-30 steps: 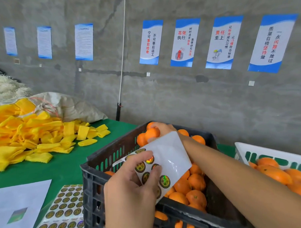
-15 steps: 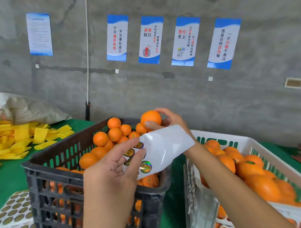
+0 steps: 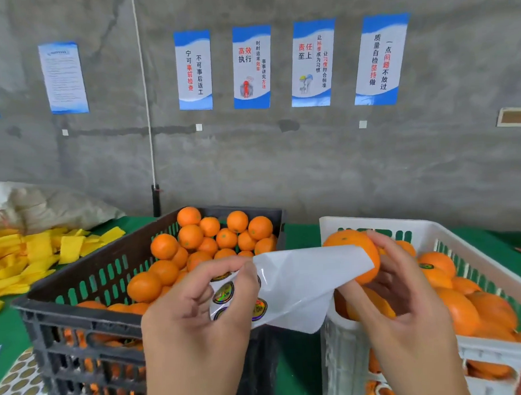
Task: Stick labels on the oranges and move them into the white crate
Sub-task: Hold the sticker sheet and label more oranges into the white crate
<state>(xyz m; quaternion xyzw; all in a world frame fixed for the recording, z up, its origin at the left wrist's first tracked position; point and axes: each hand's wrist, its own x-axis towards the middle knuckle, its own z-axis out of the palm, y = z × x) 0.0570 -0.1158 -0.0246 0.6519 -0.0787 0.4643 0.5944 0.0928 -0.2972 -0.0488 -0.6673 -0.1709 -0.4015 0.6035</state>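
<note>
— Holding what, at centre right of the frame?
— The right hand (image 3: pixel 404 304) grips an orange (image 3: pixel 348 247) over the near left corner of the white crate (image 3: pixel 425 230); that crate holds more oranges.
— And the left hand (image 3: pixel 195 323)?
— Fingers pinch a label sheet (image 3: pixel 297 284) at frame centre; its far edge lies against the held orange.
— Surroundings?
— Black crate (image 3: pixel 89 318) of oranges at centre left, touching nothing held; yellow pieces (image 3: pixel 39 255) at far left on the green table (image 3: pixel 299 237).
</note>
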